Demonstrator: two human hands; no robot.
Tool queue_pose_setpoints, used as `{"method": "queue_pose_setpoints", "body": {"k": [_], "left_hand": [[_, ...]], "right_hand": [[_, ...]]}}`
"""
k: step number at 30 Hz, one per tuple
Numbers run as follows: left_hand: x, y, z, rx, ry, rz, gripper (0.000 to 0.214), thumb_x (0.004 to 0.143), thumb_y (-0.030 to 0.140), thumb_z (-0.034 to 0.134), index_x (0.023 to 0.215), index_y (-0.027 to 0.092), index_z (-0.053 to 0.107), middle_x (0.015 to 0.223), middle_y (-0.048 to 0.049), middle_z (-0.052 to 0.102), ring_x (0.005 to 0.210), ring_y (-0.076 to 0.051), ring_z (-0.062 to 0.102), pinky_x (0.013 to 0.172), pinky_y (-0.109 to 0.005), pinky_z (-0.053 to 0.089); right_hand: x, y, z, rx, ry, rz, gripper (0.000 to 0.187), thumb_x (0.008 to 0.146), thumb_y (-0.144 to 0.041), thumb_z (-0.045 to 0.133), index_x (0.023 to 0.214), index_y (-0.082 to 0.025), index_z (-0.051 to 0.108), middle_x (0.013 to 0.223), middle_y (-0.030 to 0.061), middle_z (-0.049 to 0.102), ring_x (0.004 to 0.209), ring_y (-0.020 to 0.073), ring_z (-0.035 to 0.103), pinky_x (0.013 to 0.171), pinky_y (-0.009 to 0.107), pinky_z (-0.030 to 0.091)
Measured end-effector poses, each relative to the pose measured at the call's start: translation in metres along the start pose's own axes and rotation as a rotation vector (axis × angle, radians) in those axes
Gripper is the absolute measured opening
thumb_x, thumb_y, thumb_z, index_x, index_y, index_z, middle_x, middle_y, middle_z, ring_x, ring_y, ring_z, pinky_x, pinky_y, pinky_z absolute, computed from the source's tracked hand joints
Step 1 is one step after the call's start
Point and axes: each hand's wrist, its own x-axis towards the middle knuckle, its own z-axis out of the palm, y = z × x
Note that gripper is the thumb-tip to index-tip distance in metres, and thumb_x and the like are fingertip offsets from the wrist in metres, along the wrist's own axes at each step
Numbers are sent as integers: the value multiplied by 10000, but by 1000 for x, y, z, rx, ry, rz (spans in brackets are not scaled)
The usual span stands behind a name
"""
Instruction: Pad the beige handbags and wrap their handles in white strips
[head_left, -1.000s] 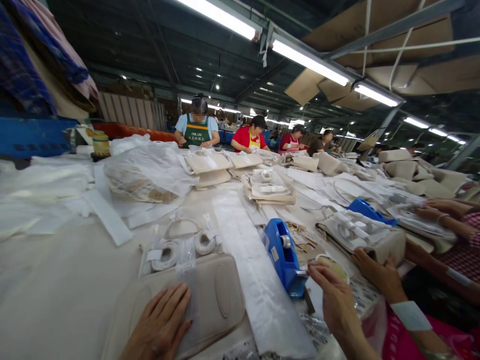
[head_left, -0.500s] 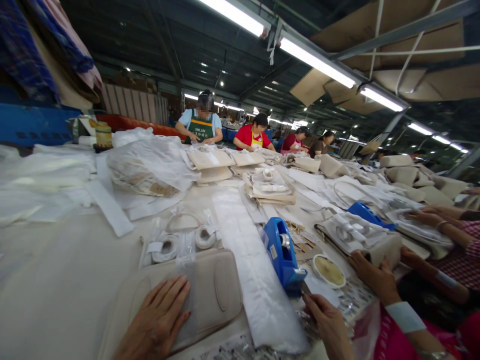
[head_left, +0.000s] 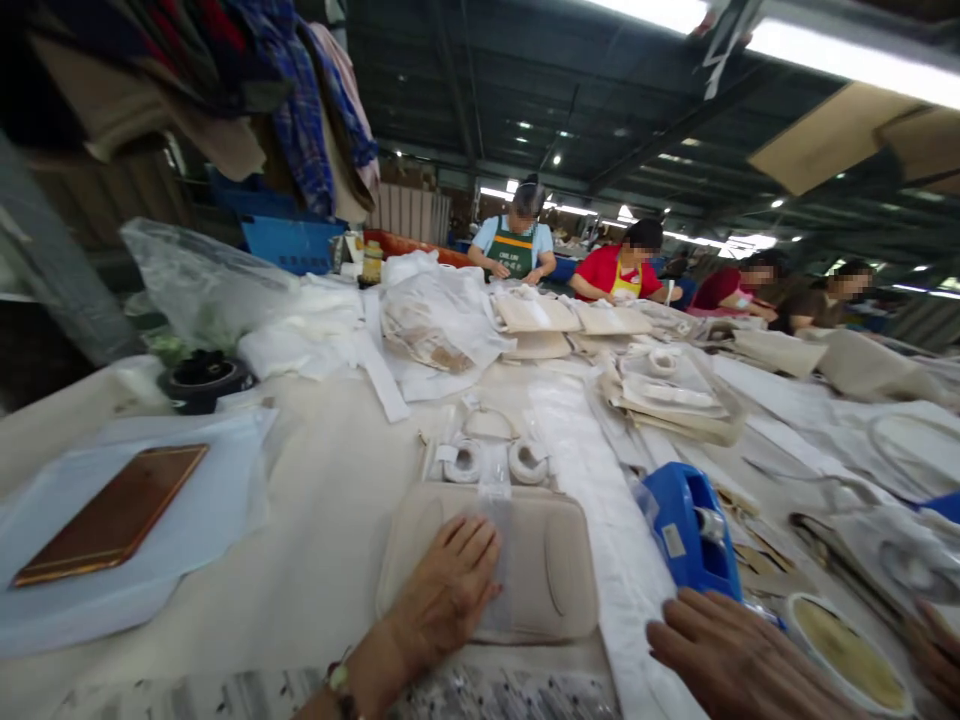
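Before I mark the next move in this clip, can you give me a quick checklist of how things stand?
1. Left hand on the beige bag: ok, resting on its front.
2. Clear strip across the bag: ok, running down its front, partly beside the left hand.
3. Strip stuck down fully: cannot tell.
4. Both hands on the bag: not ok, the right hand is off it, by the blue tape dispenser.
5. Tape held by the right hand: cannot tell, its underside is hidden.
6. White rolls in view: ok, two, just beyond the bag.
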Motion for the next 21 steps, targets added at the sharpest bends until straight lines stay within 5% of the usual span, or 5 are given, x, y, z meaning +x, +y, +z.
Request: {"method": "queue_pose_setpoints", "body": {"k": [5, 9, 14, 21], "left_hand": [[-3, 3, 3, -87, -78, -71, 381, 915, 324, 481, 1230, 112, 504, 1244, -81, 585, 1198, -247, 483, 1061, -405, 325], [-3, 3, 5, -114, -74, -84, 404, 921, 368, 479, 1234, 115, 504, 1246, -75, 585, 1197, -238, 480, 1078, -390, 297], [-2, 2, 3, -117, -112, -82, 405, 944, 372, 426, 1239, 105, 501, 1256, -81, 579, 1205, -243, 472, 1075, -396, 296], [-4, 2, 7, -105, -86, -70, 408, 951, 362, 405, 1246, 94, 495, 1258, -85, 577, 1223, -255, 453, 1080, -415, 290]], "right_hand": [[118, 9, 22, -32, -220, -182, 255, 783, 3, 446, 756, -224, 560, 740, 4, 612, 728, 177, 574, 717, 315, 397], [178, 22, 47, -121, -296, -271, 215, 850, -73, 452, 827, -194, 628, 794, 51, 643, 838, 199, 578, 821, 350, 375], [207, 32, 65, -107, -330, -316, 198, 868, -120, 476, 869, -184, 663, 806, 80, 662, 896, 208, 575, 846, 355, 359], [233, 42, 77, -19, -452, -274, 98, 820, -255, 637, 767, -200, 698, 739, 57, 694, 786, 191, 611, 669, 288, 374]]}}
